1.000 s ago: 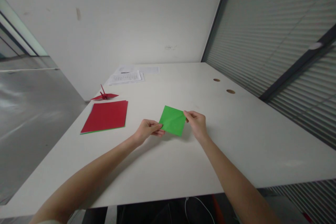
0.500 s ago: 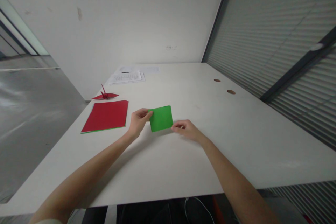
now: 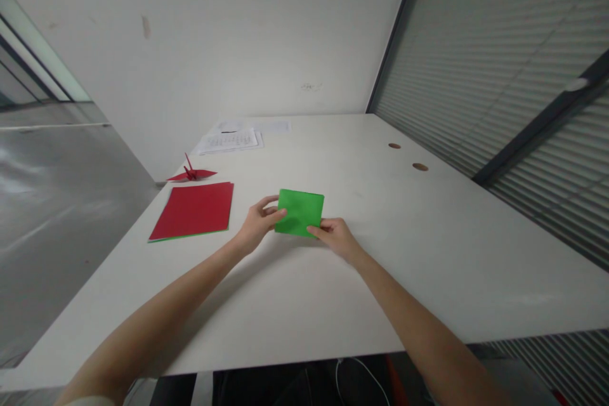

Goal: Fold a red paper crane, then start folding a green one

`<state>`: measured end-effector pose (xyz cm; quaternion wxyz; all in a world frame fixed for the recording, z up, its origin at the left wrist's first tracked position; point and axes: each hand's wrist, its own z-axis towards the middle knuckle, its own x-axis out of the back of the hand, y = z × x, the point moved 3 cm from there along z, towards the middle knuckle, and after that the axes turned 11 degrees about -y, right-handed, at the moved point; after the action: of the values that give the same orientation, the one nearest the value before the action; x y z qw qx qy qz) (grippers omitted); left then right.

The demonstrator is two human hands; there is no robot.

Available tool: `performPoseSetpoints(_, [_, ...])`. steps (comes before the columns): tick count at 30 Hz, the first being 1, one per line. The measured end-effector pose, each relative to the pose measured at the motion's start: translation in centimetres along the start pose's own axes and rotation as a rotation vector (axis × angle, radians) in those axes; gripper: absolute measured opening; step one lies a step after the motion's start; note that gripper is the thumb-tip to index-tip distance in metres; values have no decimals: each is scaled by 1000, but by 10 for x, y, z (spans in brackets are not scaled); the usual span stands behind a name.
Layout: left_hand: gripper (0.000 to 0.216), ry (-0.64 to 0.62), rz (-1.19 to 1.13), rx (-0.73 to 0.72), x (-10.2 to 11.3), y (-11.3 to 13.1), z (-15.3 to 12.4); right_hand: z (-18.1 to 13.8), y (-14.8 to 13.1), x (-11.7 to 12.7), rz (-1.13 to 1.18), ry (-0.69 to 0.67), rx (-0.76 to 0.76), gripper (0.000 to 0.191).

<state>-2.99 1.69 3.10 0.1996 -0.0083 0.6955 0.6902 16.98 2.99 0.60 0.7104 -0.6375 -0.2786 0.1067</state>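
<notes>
A small square of folded green paper (image 3: pixel 299 212) is held up just above the white table, between my two hands. My left hand (image 3: pixel 259 222) pinches its left edge, thumb on the near face and fingers behind. At the lower right corner my right hand (image 3: pixel 335 235) grips it, the thumb lying on the front. The fingers behind the paper are partly hidden. Left of my left hand lies a stack of red paper sheets (image 3: pixel 193 210), with a green edge showing underneath. A red origami crane (image 3: pixel 191 174) stands just behind that stack.
Printed sheets (image 3: pixel 231 140) lie at the far left of the white table (image 3: pixel 380 292), with a dark pen-like item on them. Two round holes pierce the tabletop at the right, near the window blinds (image 3: pixel 476 76). A white cable (image 3: pixel 364 368) hangs below the front edge.
The green paper has turned slightly clockwise and shifted a little to the right. My right hand has moved from touching its corner to gripping it with the thumb over the front.
</notes>
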Motion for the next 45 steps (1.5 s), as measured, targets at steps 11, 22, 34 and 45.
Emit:
performPoseSetpoints(11, [37, 21, 51, 98, 4, -13, 1, 0, 3, -4, 14, 18, -126, 53])
performPoseSetpoints(22, [32, 74, -116, -26, -3, -12, -1, 1, 2, -6, 55, 125, 0, 48])
performPoseSetpoints(34, [34, -9, -31, 44, -23, -34, -13, 2, 3, -27, 177, 88, 14, 56])
performPoseSetpoints(45, [35, -60, 120, 42, -31, -35, -13, 1, 6, -16, 200, 279, -25, 42])
